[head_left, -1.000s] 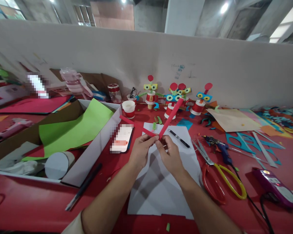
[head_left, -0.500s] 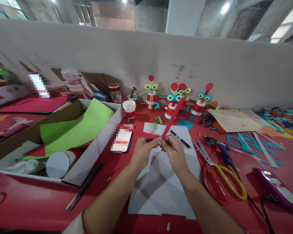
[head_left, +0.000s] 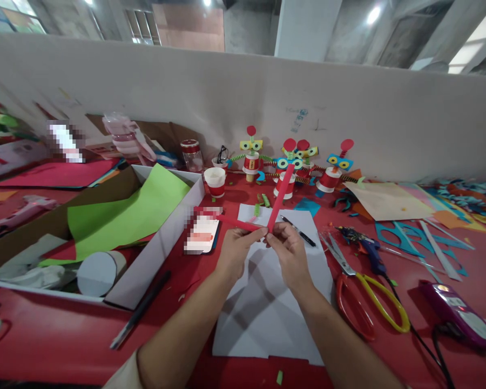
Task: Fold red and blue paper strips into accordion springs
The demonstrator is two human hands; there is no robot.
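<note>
Two red paper strips meet at a corner between my fingertips, above the white paper (head_left: pixel 275 302). One red strip (head_left: pixel 282 197) rises up and away; the other red strip (head_left: pixel 237 222) points left toward the phone (head_left: pixel 201 232). My left hand (head_left: pixel 241 248) pinches the corner from the left. From the right, my right hand (head_left: pixel 287 251) pinches the same corner with thumb and fingers. How the strips join is hidden by the fingertips. A black pen (head_left: pixel 303 233) lies just beyond my right hand.
On the left stands a box (head_left: pixel 162 248) with green paper. Scissors (head_left: pixel 348 265), a glue gun (head_left: pixel 368 251) and a purple device (head_left: pixel 461 316) lie at right. Paper-cup figures (head_left: pixel 251 162) and a paper cup (head_left: pixel 215 182) stand at the back, before a grey partition (head_left: pixel 146 81).
The upright red strip has swung a little to the left and stands steeper. Both hands stay in nearly the same place, still pinching the corner.
</note>
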